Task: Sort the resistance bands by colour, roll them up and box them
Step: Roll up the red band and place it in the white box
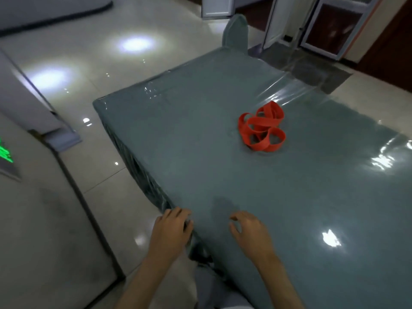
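A tangled heap of red resistance bands (pixel 262 128) lies on the grey-green table (pixel 200 141), toward its far right part. My left hand (pixel 171 228) rests at the table's near left edge, fingers loosely bent over the edge, holding nothing. My right hand (pixel 249 230) hovers just over the table near its front, fingers loosely curled and empty. Both hands are well short of the bands. No box is in view.
A clear plastic sheet (pixel 312 90) covers the table and shines at the right. A chair back (pixel 236 30) stands at the far end. Glossy tiled floor (pixel 89 74) lies to the left, with a grey cabinet (pixel 33 197) close by on the left.
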### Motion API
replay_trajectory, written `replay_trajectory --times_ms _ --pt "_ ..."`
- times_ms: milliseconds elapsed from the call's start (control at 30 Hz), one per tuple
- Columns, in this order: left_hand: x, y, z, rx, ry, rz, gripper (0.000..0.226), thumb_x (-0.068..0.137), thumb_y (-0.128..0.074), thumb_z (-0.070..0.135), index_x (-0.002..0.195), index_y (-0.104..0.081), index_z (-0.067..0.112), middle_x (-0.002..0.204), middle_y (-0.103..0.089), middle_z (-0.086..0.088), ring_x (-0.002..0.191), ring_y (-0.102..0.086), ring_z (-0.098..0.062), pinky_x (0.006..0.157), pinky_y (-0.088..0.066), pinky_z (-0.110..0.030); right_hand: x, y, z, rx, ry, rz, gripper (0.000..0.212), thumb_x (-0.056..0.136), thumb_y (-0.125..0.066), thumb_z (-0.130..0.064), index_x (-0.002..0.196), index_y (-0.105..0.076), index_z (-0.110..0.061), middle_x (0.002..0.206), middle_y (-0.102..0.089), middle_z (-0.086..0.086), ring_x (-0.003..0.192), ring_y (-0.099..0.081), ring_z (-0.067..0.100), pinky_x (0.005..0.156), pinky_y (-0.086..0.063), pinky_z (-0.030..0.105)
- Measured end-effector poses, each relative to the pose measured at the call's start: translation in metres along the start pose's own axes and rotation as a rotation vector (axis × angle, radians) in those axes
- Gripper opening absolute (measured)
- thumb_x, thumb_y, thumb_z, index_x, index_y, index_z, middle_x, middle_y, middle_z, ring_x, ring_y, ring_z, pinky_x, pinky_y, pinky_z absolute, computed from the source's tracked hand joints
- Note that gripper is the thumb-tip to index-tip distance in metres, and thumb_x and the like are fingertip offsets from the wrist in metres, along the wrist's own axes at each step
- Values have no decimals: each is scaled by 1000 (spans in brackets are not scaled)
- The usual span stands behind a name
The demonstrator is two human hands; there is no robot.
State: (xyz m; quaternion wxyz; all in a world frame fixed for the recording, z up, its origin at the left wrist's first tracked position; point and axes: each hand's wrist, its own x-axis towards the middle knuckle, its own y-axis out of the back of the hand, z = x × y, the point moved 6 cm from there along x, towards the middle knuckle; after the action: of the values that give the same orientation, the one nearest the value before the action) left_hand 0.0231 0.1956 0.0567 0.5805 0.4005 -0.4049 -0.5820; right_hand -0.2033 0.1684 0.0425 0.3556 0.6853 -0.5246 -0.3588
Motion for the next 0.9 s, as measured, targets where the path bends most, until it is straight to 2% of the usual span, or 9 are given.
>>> replay_trajectory --times_ms 133,267,367,533,600,700,900 --pt "61 -5 -4 14 -50 -66 20 94 -70 13 113 -77 14 111 -76 -4 99 -70 -30 78 -56 -42 54 7 5 52 -58 34 17 97 -69 -21 110 -76 -12 112 -76 5 105 -71 29 93 -55 41" --pt "124 -18 4 40 -101 -167 26 96 -64 15 119 -75 15 118 -74 -3 110 -68 -31 90 -53 -43 98 18 21 96 -147 93 10 93 -73 -15 101 -77 -11 102 -77 6 94 -73 29 84 -57 39" --pt "168 -32 11 47 -191 -179 22 92 -70 14 113 -76 17 115 -75 -2 108 -70 -30 86 -54 -43 119 26 36 120 -209 144 7 91 -76 -14 98 -77 -13 99 -77 3 89 -74 28 79 -59 38" --pt "235 -57 26 159 -333 -327 45 102 -47 33 146 -52 31 147 -53 10 136 -48 -16 106 -37 -31 131 34 52 137 -336 178 8 95 -73 -19 101 -77 -15 104 -76 2 95 -73 26 83 -59 40" --pt "260 -60 42 153 -394 -376 49 100 -51 36 149 -48 31 150 -48 8 138 -45 -17 107 -38 -33 132 38 53 163 -378 183 10 95 -71 -18 103 -76 -15 106 -75 2 97 -73 26 86 -58 41" --pt "298 -61 73 83 -508 -381 52 98 -59 35 148 -50 28 149 -50 5 136 -46 -20 108 -40 -37 134 42 49 157 -440 198 13 97 -68 -18 106 -76 -15 109 -75 2 100 -72 25 87 -55 36" --pt "376 -87 127 151 -719 -367 70 95 -66 35 158 -38 21 160 -40 -3 146 -39 -24 118 -35 -40 128 44 27 146 -614 252 21 98 -64 -20 116 -75 -17 116 -73 3 107 -70 27 89 -54 37"
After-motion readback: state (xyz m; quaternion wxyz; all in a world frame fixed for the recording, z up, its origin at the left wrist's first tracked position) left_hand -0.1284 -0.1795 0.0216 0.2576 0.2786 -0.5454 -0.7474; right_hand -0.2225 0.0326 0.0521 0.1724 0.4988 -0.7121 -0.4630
